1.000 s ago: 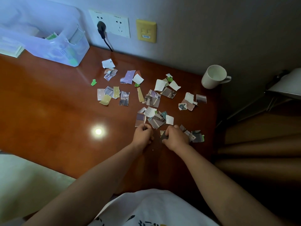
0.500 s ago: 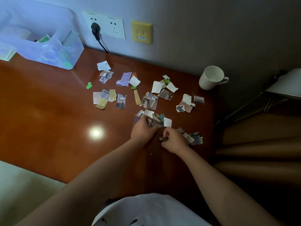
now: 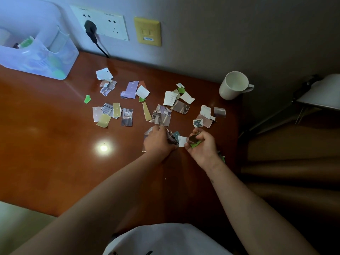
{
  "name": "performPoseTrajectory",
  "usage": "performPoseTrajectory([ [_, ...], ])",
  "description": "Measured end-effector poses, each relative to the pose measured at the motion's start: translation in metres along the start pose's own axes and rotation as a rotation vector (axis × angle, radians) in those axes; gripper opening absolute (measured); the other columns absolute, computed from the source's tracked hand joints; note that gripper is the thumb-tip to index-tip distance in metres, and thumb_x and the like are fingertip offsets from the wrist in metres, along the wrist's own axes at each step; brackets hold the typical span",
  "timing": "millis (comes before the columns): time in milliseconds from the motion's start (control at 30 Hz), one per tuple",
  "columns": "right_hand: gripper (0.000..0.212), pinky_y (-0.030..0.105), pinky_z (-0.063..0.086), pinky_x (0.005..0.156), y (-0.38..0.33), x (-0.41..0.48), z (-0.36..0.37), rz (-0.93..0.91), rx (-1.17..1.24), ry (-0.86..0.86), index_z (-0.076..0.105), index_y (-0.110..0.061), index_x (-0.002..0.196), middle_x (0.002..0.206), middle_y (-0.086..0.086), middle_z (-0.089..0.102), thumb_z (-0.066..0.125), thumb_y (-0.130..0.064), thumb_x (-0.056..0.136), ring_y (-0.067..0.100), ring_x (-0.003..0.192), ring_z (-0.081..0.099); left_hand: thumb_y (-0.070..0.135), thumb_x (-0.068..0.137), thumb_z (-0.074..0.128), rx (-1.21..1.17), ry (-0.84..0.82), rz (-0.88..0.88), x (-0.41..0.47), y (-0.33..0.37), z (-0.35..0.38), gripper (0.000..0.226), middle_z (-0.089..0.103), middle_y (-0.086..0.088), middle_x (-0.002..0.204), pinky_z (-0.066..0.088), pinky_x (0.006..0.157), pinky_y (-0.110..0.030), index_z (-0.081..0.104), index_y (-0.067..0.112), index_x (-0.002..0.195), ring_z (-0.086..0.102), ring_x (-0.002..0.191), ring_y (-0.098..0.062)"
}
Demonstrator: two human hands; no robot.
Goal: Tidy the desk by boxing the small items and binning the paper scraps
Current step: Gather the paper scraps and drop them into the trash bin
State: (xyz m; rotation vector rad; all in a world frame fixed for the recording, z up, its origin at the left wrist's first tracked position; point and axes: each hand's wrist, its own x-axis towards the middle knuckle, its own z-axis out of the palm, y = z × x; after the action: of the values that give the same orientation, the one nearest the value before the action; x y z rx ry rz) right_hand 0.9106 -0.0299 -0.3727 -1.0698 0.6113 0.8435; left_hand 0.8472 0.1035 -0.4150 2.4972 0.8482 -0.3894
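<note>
Paper scraps (image 3: 161, 115) lay scattered over the middle and right of the wooden bench (image 3: 55, 153), between a translucent plastic box (image 3: 42, 59) at far left and a white mug (image 3: 233, 85) at far right. Right hand (image 3: 202, 146) pinched a small bunch of green and brown scraps. Left hand (image 3: 158, 142) covered the near cluster, fingers curled; I could not tell whether it gripped any.

We see a polished wood desk (image 3: 46, 162), glossy enough to mirror a lamp. The torn scraps (image 3: 127, 116) on it are paper, plain or printed. At its far left stands a translucent plastic box (image 3: 36, 59), at its far right a smooth white mug (image 3: 233, 87).
</note>
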Motion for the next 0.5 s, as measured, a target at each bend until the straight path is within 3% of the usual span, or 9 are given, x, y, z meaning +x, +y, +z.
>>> performPoseTrajectory([
  [100,0.020,0.024,0.036,0.050,-0.007,0.008,0.004,0.005,-0.003,-0.034,0.049,-0.016,0.071,0.066,0.000,0.048,0.046,-0.021,0.091,0.013,0.053,0.044,0.052,0.067,0.079,-0.005,-0.026,0.003,0.003,0.000,-0.001,0.070,0.049,-0.006,0.125,0.052,0.079,-0.041,0.049,0.015,0.119,0.054,0.110,-0.025],
  [200,0.024,0.017,0.023,0.037,-0.008,0.018,0.005,-0.038,-0.400,0.042,0.049,-0.020,0.073,0.058,-0.005,0.043,0.066,-0.028,0.088,0.006,0.040,0.033,0.051,0.067,0.080,-0.006,-0.026,0.012,0.003,0.001,-0.002,0.068,0.051,-0.005,0.122,0.051,0.078,-0.040,0.050,0.014,0.116,0.054,0.109,-0.025],
  [300,0.017,0.023,0.033,0.049,-0.004,0.024,0.000,-0.261,-1.190,0.076,0.054,-0.020,0.084,0.071,-0.004,0.051,0.071,-0.020,0.083,0.015,0.063,0.051,0.049,0.069,0.078,-0.008,-0.019,0.041,0.002,0.001,-0.001,0.058,0.057,-0.004,0.116,0.048,0.074,-0.037,0.051,0.016,0.108,0.055,0.104,-0.024],
  [367,0.028,0.024,0.034,0.053,0.002,0.026,-0.005,-0.347,-1.615,0.067,0.052,-0.026,0.106,0.090,-0.005,0.058,0.069,-0.024,0.083,0.020,0.084,0.059,0.047,0.071,0.075,-0.026,-0.016,0.046,0.000,0.000,0.000,0.047,0.061,-0.001,0.108,0.047,0.072,-0.035,0.053,0.018,0.101,0.056,0.099,-0.022],
  [433,0.031,0.026,0.037,0.059,0.007,0.028,-0.007,-0.403,-1.762,0.042,0.050,-0.028,0.109,0.105,-0.004,0.058,0.068,-0.029,0.084,0.021,0.093,0.059,0.047,0.073,0.072,-0.049,-0.011,0.053,-0.001,-0.001,0.001,0.040,0.063,0.001,0.100,0.050,0.071,-0.037,0.054,0.020,0.096,0.058,0.094,-0.022],
  [500,0.018,0.027,0.038,0.063,0.010,0.028,-0.006,-0.467,-1.826,0.038,0.053,-0.027,0.098,0.108,-0.002,0.056,0.066,-0.031,0.087,0.020,0.089,0.057,0.045,0.077,0.069,-0.057,-0.023,0.064,-0.004,-0.001,0.002,0.035,0.063,-0.001,0.096,0.052,0.072,-0.039,0.054,0.019,0.096,0.060,0.091,-0.023],
])
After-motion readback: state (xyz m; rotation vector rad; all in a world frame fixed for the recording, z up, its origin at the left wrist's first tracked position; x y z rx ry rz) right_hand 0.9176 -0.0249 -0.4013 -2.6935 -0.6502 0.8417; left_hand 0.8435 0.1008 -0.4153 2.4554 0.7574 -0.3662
